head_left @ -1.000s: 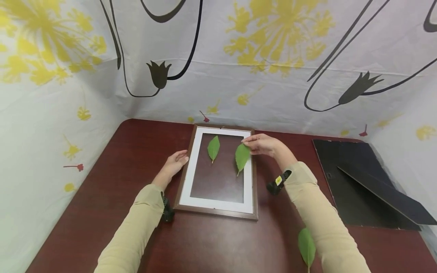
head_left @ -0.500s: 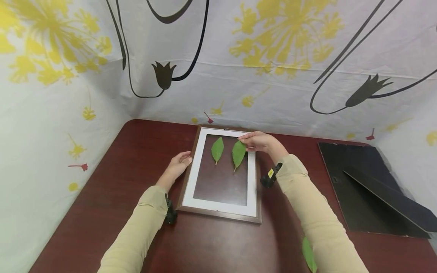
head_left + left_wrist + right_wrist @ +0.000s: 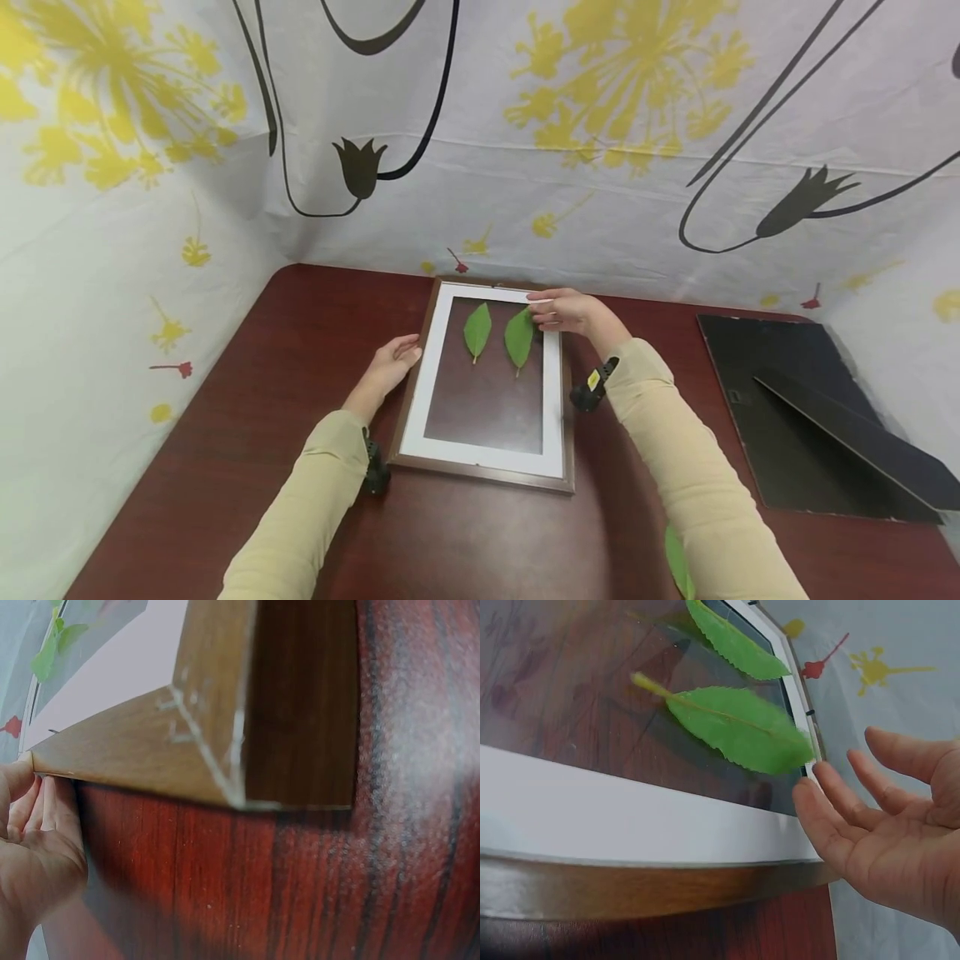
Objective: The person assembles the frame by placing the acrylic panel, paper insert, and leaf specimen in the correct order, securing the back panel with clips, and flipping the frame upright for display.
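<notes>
Left of centre, your left hand pinches the edge of a picture frame on the table. Within its white mat lie one green leaf and, rightward, a second leaf; at its upper tip, your right hand has its grip loosely spread, holding nothing.

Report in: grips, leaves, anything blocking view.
Left grip touching frame at left edge. Right grip open by top of right leaf. Left leaf beside it, both within frame window. Head view: right sleeve partly hides third leaf.
</notes>
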Demonstrator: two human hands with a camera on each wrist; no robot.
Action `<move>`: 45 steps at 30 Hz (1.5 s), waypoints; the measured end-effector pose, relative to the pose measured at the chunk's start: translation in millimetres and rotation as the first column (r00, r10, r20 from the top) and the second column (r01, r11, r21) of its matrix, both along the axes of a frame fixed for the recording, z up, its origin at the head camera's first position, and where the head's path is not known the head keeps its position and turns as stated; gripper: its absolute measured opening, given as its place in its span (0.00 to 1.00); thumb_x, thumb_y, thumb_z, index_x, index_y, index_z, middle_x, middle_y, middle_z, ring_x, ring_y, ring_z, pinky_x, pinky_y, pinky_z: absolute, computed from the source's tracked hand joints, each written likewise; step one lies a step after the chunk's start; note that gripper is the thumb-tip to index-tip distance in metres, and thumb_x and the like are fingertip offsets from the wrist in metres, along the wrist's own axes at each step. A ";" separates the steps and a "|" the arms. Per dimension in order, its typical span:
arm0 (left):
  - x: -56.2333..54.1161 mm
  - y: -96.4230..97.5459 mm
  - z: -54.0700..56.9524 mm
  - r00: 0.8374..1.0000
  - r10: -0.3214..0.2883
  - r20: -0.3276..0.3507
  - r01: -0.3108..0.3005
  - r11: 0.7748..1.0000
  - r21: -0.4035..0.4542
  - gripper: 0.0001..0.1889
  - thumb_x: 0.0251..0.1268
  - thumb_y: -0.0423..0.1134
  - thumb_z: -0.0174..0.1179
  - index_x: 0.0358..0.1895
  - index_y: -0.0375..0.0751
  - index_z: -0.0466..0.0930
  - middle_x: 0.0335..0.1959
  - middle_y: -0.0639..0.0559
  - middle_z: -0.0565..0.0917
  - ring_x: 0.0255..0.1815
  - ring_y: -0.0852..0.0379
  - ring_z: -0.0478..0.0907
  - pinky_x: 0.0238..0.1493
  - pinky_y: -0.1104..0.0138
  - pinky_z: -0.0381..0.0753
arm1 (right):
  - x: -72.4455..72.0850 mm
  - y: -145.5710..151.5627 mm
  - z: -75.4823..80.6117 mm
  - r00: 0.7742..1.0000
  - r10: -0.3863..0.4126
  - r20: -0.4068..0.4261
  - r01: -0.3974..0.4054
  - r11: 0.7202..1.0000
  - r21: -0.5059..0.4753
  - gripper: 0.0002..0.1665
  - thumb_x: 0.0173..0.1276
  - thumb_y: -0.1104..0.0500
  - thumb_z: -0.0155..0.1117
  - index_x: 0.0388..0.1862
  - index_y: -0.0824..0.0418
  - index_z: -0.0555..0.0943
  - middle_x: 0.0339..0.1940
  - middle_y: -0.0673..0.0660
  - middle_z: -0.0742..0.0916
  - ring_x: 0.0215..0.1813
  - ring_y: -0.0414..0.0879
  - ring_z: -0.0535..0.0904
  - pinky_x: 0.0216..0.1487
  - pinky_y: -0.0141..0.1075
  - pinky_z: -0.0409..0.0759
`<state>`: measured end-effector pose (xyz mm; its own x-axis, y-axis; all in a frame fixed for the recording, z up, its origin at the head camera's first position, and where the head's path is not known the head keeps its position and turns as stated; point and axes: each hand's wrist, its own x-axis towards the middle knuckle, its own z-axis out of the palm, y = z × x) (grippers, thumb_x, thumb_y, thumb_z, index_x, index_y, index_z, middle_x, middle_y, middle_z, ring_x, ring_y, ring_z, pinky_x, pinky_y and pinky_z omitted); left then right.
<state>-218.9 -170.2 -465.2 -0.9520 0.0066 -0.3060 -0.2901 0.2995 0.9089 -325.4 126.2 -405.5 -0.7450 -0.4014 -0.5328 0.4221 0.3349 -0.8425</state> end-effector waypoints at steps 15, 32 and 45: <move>-0.1 -1.8 -1.3 1.000 -0.012 0.015 0.012 1.000 -0.020 0.24 0.71 0.39 0.45 0.68 0.40 0.57 0.68 0.41 0.63 0.70 0.48 0.59 0.70 0.59 0.59 | 26.5 48.9 2.4 0.987 -0.160 0.001 0.160 0.987 -0.001 0.30 0.71 0.60 0.48 0.68 0.70 0.57 0.26 0.41 0.83 0.33 0.34 0.80 0.46 0.31 0.78; 1.7 -4.4 -0.7 0.999 -0.031 0.022 0.032 0.999 -0.037 0.25 0.71 0.41 0.44 0.69 0.40 0.55 0.69 0.41 0.61 0.71 0.47 0.57 0.71 0.58 0.57 | 75.6 112.7 -7.4 0.999 0.029 -0.032 -0.025 0.993 0.116 0.30 0.71 0.56 0.50 0.64 0.74 0.61 0.42 0.52 0.85 0.43 0.38 0.81 0.52 0.36 0.80; -0.4 -3.8 -0.7 0.998 -0.047 0.037 0.048 0.999 -0.018 0.26 0.71 0.40 0.44 0.70 0.40 0.54 0.70 0.41 0.60 0.71 0.48 0.56 0.71 0.58 0.57 | 128.3 170.3 -12.3 0.979 0.204 -0.019 -0.196 0.959 0.204 0.30 0.68 0.52 0.54 0.61 0.73 0.67 0.54 0.63 0.81 0.52 0.43 0.80 0.54 0.40 0.79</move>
